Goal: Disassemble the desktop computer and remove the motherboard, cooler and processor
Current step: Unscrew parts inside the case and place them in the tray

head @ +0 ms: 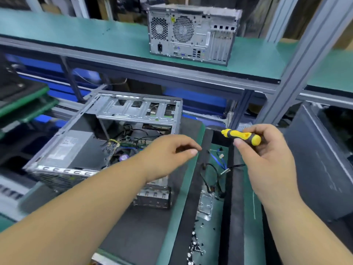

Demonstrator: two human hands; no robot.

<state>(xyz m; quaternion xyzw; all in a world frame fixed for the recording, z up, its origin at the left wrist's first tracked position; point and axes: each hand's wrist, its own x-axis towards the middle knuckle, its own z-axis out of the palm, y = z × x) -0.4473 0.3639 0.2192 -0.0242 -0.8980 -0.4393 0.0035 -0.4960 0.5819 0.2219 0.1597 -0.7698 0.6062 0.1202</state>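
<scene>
An opened desktop case (107, 138) lies on its side on the bench, its silver power supply (70, 148) at the left and drive cage at the back. Inside, part of the motherboard (131, 143) and a tangle of cables show. My left hand (168, 155) hovers over the case's right edge, fingers loosely curled, holding nothing that I can see. My right hand (267, 150) grips a yellow-and-black screwdriver (242, 136) by its handle, held above the bench to the right of the case. The cooler and processor are hidden.
A second, closed computer tower (191, 33) stands on the green upper shelf. Loose cables (215, 173), a clear plastic part (205, 205) and several small screws (194, 245) lie on the green mat right of the case. A dark panel (321, 169) stands at the far right.
</scene>
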